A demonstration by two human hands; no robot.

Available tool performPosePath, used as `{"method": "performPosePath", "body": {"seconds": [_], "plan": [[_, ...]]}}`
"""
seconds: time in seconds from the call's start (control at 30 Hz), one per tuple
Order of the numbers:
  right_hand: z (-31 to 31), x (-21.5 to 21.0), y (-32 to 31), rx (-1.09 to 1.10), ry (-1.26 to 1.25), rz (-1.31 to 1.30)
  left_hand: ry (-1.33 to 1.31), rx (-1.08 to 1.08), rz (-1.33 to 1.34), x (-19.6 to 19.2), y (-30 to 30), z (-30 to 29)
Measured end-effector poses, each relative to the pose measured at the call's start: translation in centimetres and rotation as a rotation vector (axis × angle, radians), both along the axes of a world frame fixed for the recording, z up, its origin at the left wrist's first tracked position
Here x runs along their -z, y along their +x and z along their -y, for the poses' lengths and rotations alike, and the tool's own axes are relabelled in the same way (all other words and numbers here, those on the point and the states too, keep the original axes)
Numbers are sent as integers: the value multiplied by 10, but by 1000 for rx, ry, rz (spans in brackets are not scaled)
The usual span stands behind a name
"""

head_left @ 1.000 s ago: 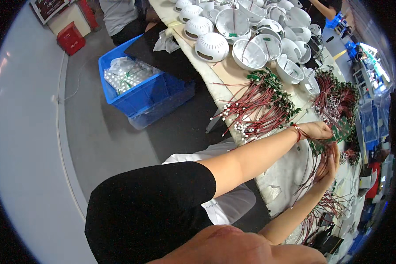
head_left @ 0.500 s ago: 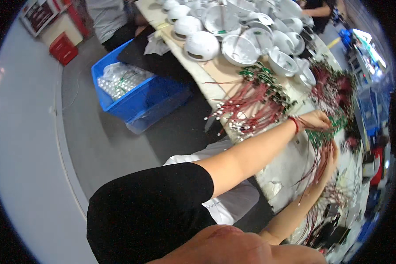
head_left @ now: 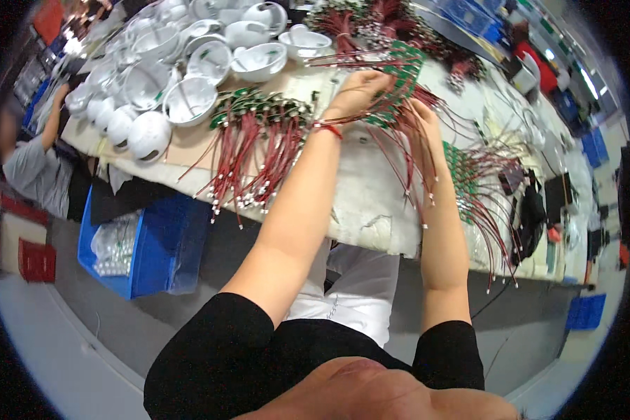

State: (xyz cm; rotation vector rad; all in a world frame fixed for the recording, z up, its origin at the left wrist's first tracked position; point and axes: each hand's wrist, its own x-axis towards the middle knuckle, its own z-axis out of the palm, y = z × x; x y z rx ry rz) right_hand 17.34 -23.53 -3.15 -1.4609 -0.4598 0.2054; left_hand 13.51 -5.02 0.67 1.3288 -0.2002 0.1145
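A green circuit board panel (head_left: 404, 68) with dark red wires is held up over the table between my two hands. My left hand (head_left: 360, 92), a red cord round its wrist, is closed at the panel's left edge, its fingertips partly hidden among wires. My right hand (head_left: 421, 129) is closed round the lower right part of the panel, with wires hanging beside its fingers. Left of my left forearm lies a heap of small wired circuit boards (head_left: 259, 112), their white plugs toward the table's front edge. More wired green boards (head_left: 460, 175) lie right of my right forearm.
White dome-shaped shells (head_left: 149, 136) crowd the table's left end. Bundles of red wires (head_left: 343, 31) lie at the back. A blue bin (head_left: 143, 245) with bagged parts stands on the floor at left. Another person (head_left: 38, 171) is at the far left. Black items (head_left: 530, 217) lie at right.
The view has swung right, so the shells and bin appear further left and both my forearms show. Both hands stay at the green board panel, which now shows more plainly.
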Motion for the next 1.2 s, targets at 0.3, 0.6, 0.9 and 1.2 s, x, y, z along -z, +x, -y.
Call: {"method": "performPosePath", "body": {"seconds": [0.3,0.6,0.9,1.2], "plan": [[-10,-36,-32,96,180,-75,-114,-20,-127,-14,-16,-10],[1,-31,-15,326,38,188,255,126,-128,3,-16,-6],[14,-11,0,178,63,31,692,-213,90,40,20,4],[-8,-14,-17,45,-122,2,926,-747,370,75,39,-3]]}}
